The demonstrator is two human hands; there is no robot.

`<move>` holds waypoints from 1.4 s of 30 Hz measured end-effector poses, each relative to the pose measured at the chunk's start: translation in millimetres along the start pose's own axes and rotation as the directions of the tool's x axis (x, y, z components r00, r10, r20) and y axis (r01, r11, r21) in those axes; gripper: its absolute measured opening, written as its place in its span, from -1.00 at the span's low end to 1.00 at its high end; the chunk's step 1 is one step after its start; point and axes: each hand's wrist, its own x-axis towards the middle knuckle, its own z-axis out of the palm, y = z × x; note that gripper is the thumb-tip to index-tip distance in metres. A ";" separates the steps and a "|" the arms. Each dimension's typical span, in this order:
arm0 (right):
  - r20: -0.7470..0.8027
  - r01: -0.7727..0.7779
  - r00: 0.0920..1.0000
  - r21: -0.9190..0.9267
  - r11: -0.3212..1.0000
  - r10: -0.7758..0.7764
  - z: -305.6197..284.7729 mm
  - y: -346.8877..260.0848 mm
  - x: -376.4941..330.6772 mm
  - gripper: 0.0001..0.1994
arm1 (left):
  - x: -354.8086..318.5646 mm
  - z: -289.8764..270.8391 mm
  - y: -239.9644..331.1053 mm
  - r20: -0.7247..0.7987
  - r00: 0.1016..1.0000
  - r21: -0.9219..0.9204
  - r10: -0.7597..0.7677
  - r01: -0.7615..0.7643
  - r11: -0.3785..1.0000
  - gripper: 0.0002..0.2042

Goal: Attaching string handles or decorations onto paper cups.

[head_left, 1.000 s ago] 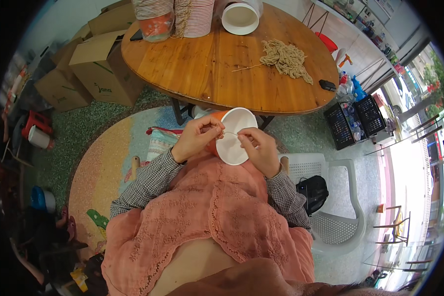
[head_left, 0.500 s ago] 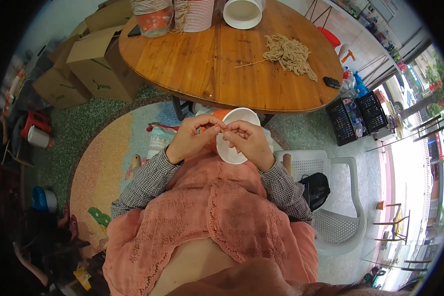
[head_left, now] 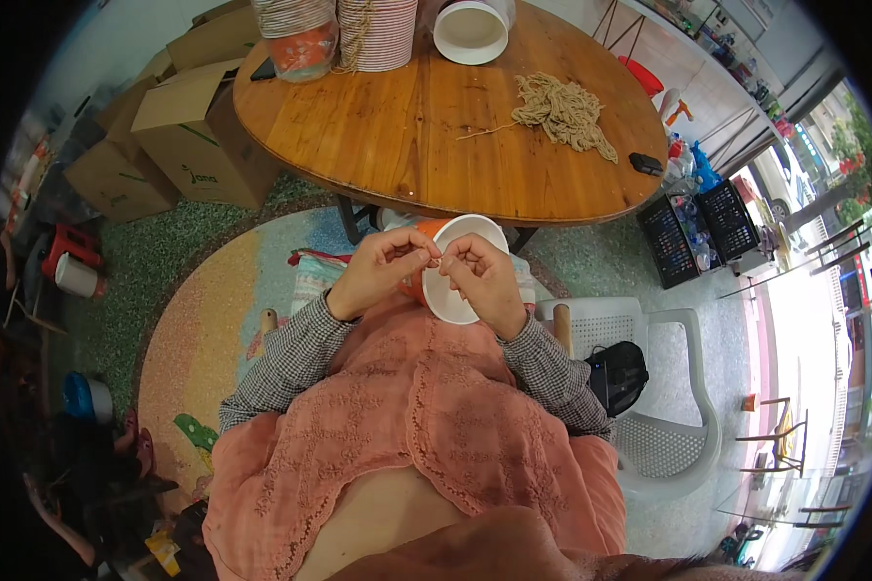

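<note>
My left hand (head_left: 380,273) and right hand (head_left: 486,281) meet above my lap, each with thumb and forefinger pinched together. Whatever lies between the fingertips is too small to make out. Just behind and beneath them, an orange paper bucket (head_left: 473,227) with a white inside leans in my lap, its mouth tilted up toward me. My hands cover part of its rim. On the wooden table ahead lies a tangled heap of tan twine (head_left: 564,111), one loose strand trailing left.
The round wooden table (head_left: 358,145) carries stacked buckets (head_left: 378,39), a bucket on its side (head_left: 472,34) and a small black object (head_left: 645,164). A white plastic chair (head_left: 659,441) holding a black bag (head_left: 618,378) stands at right. Cardboard boxes (head_left: 199,126) fill the left; black crates (head_left: 670,242) sit right.
My hands stay nearly in place, fingertips still together with a slight shift of the fingers. The table appears slightly lower in view.
</note>
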 end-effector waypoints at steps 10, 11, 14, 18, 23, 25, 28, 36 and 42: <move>-0.092 0.113 0.989 -0.028 0.993 -0.115 10.1 0.2 -8.2 -0.91 | 3.5 12.1 4.4 -0.076 0.996 -0.062 -0.055 0.050 0.997 -0.90; -0.080 0.120 0.989 -0.079 0.990 -0.126 10.1 0.9 -9.4 -0.91 | 3.4 12.9 5.1 -0.073 0.993 -0.107 -0.090 0.082 0.991 -0.89; -0.063 0.136 0.987 -0.149 0.979 -0.147 11.6 0.8 -11.8 -0.90 | 3.6 14.2 0.2 -0.089 0.992 -0.265 -0.085 0.059 0.963 -0.91; -0.068 0.127 0.988 -0.172 0.977 -0.140 10.4 2.1 -11.6 -0.90 | 3.0 16.3 -11.1 -0.145 0.988 -0.265 -0.045 0.005 0.964 -0.92; -0.070 0.101 0.991 -0.168 0.981 -0.114 9.3 1.8 -11.4 -0.89 | -3.0 24.3 0.6 -0.218 0.967 0.238 0.133 -0.080 0.968 -0.88; -0.074 0.106 0.990 -0.171 0.980 -0.120 9.4 1.7 -11.5 -0.88 | -2.9 24.6 1.3 -0.214 0.962 0.287 0.168 -0.103 0.952 -0.88; -0.057 0.112 0.990 -0.226 0.968 -0.128 8.0 -1.8 -12.0 -0.89 | -4.7 24.0 4.3 -0.202 0.969 0.281 0.140 -0.079 0.956 -0.88; 0.029 0.096 0.995 -0.337 0.937 -0.091 3.7 -5.5 -3.2 -0.90 | -1.7 -0.8 5.3 0.111 0.967 -0.101 -0.231 0.242 0.965 -0.82; -0.010 0.100 0.994 -0.308 0.946 -0.108 7.0 -2.7 -5.5 -0.90 | -3.3 1.4 -1.8 0.084 0.956 -0.453 -0.283 0.289 0.843 -0.81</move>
